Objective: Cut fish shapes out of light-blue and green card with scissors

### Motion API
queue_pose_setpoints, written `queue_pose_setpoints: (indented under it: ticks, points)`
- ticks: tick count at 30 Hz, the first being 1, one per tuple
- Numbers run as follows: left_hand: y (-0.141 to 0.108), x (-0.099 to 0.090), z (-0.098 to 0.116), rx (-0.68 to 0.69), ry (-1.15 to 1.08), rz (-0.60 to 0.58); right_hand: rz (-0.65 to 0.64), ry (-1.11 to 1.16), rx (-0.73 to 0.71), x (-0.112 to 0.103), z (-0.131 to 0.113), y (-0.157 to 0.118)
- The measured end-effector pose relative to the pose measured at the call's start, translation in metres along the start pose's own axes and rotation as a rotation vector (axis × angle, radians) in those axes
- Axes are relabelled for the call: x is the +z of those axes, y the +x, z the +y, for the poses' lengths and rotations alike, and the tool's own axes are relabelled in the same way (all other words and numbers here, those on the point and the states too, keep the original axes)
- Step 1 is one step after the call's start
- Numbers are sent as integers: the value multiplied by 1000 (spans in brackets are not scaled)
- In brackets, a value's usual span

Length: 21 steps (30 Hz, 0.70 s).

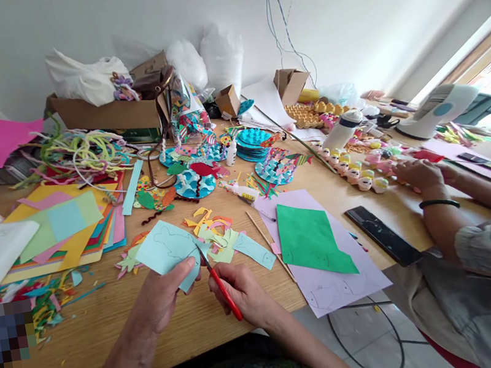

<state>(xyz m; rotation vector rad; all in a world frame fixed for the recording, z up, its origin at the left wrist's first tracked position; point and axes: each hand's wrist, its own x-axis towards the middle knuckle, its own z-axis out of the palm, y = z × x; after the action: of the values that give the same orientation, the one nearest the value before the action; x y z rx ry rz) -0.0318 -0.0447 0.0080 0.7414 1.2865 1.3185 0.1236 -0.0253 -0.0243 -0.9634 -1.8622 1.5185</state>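
My left hand (166,293) pinches a piece of light blue paper (162,247) with a pencil outline drawn on it. In my right hand (243,290) is a pair of scissors (219,287) with red handles. The blades meet the right edge of the blue paper, just beside my left fingertips. Under and behind the paper lie yellow, orange and pale green paper scraps (221,237). A smaller blue paper strip (255,251) with a pencil drawing rests right of them. Farther right, a green sheet (308,239) lies on a lilac sheet (337,294) that bears pencilled fish shapes.
A wooden stick (268,233) lies beside the lilac sheet, and a black phone (383,235) is farther right. Coloured paper sheets (61,225) are stacked at left. Decorated blue discs (194,183) and a glue bottle (247,193) stand behind. Another person's hands (421,175) work at right.
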Motion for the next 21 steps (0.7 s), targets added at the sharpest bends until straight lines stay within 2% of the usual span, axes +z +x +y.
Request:
queue_pose_setpoints:
  ticks: [11, 21]
  points:
    - [0, -2, 1, -17, 11, -14, -17, 13, -3, -2, -1, -1]
    - [4, -13, -2, -10, 78, -129, -24, -56, -25, -5, -5, -2]
